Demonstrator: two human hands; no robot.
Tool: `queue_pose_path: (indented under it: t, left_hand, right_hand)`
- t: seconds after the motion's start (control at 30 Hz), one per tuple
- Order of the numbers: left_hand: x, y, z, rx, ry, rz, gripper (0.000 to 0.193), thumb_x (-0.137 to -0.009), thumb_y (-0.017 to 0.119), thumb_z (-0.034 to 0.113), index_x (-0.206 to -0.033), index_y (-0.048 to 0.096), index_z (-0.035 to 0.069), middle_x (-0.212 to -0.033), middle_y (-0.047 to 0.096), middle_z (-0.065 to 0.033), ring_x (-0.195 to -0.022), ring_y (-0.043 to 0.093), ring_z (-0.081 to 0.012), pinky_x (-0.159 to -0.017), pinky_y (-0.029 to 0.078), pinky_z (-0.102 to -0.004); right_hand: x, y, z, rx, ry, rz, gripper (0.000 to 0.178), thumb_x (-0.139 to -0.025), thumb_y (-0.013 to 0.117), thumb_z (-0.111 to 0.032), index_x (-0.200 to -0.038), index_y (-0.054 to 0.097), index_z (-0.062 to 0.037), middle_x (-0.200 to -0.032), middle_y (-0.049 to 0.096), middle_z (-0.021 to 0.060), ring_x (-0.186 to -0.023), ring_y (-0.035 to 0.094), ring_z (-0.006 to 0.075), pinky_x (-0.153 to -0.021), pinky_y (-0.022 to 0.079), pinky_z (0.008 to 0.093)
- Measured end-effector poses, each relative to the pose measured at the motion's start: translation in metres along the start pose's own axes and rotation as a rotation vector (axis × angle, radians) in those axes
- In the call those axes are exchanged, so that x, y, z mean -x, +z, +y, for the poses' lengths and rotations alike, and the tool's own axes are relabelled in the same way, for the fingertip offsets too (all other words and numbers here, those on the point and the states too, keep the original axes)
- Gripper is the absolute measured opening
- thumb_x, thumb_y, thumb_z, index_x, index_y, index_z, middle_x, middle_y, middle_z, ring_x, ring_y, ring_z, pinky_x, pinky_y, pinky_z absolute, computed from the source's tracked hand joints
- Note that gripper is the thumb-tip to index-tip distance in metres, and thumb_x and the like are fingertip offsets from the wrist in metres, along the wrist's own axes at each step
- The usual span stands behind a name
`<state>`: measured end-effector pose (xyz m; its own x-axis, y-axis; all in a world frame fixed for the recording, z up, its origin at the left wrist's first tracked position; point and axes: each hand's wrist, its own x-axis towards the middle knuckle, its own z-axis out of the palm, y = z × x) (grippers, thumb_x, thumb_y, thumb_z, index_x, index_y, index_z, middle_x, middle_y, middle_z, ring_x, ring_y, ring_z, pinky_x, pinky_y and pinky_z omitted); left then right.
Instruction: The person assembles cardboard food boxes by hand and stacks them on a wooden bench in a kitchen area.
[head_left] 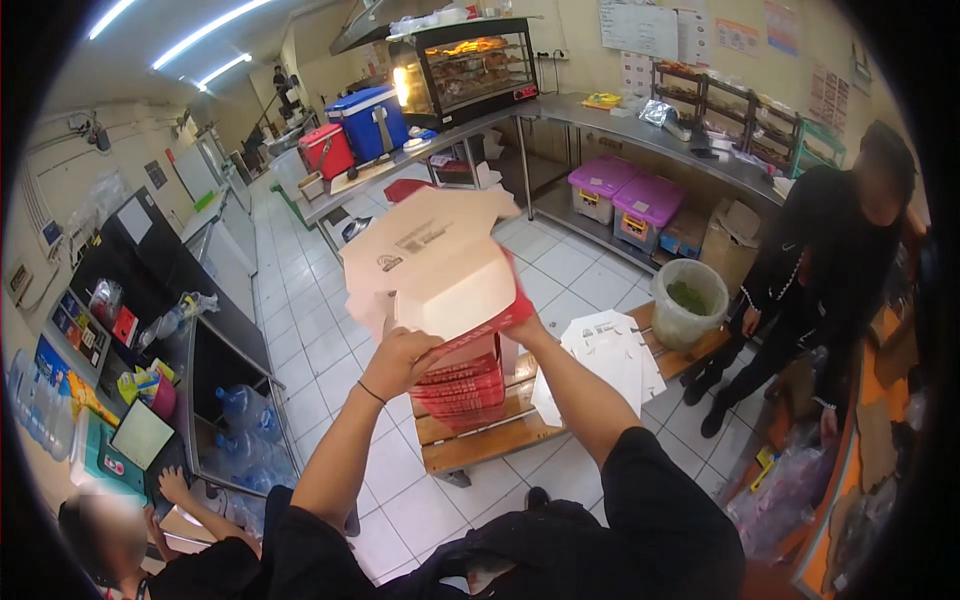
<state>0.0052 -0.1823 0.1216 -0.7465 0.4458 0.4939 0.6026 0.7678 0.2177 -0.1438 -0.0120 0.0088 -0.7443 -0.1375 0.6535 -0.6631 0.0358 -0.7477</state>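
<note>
Both my hands hold a cardboard food box (pixel 455 290), red outside and pale inside. Its tray part is folded up, and its wide lid flap stands open on the far side. My left hand (pixel 402 358) grips the near left corner, fingers closed on the wall. At the near right corner my right hand (pixel 527 332) holds the red side; some of its fingers are hidden behind the board. Beneath is a stack of red boxes (pixel 458 393) on a wooden bench (pixel 445 455). Flat white box blanks (pixel 603 365) lie on the bench by my right forearm.
A white bucket with green contents (pixel 690 300) stands at the bench's right end, near a person in black (pixel 815 250). Another person (pixel 110 545) sits at lower left. Purple-lidded bins (pixel 648 198) sit under the steel counter (pixel 620 122); a lit food warmer (pixel 475 75) stands farther back.
</note>
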Motion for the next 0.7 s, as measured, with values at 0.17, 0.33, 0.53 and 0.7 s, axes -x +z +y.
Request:
queue_pose_path:
  t: [0.17, 0.33, 0.53, 0.7]
  left_hand:
    - [0.018, -0.005, -0.048, 0.066, -0.281, -0.207, 0.017, -0.078, 0.055, 0.020, -0.079, 0.056, 0.004, -0.064, 0.056, -0.0151, -0.062, 0.054, -0.0328, -0.053, 0.041, -0.0395]
    - [0.012, -0.009, -0.029, -0.105, -0.288, -0.288, 0.018, -0.080, 0.053, 0.023, -0.090, 0.051, 0.009, -0.063, 0.056, -0.0134, -0.061, 0.056, -0.0324, -0.053, 0.042, -0.0391]
    - [0.012, 0.010, -0.035, -0.221, -0.231, -0.257, 0.013, -0.080, 0.053, 0.019, -0.087, 0.053, 0.008, -0.068, 0.057, -0.0153, -0.062, 0.055, -0.0341, -0.053, 0.043, -0.0412]
    - [0.011, 0.003, -0.038, -0.341, -0.095, -0.343, 0.017, -0.083, 0.048, 0.018, -0.095, 0.051, 0.005, -0.071, 0.057, -0.0142, -0.062, 0.056, -0.0323, -0.052, 0.043, -0.0408]
  right_hand:
    - [-0.022, -0.016, -0.041, 0.302, 0.411, -0.300, 0.039, -0.071, 0.054, -0.031, -0.097, 0.055, -0.0028, -0.092, 0.059, 0.0180, -0.087, 0.056, 0.0338, -0.075, 0.045, 0.0361]
    - [-0.029, -0.021, -0.030, 0.239, 0.380, -0.407, 0.030, -0.068, 0.056, -0.023, -0.089, 0.058, -0.0017, -0.088, 0.060, 0.0175, -0.083, 0.058, 0.0324, -0.073, 0.046, 0.0362]
    - [-0.029, -0.014, -0.035, 0.252, 0.287, -0.563, 0.037, -0.060, 0.055, -0.009, -0.095, 0.051, 0.0022, -0.087, 0.059, 0.0188, -0.081, 0.057, 0.0314, -0.069, 0.046, 0.0374]
    - [-0.025, -0.010, -0.032, 0.315, 0.379, -0.593, 0.032, -0.060, 0.056, -0.014, -0.089, 0.057, -0.0012, -0.087, 0.060, 0.0186, -0.085, 0.057, 0.0317, -0.072, 0.045, 0.0382]
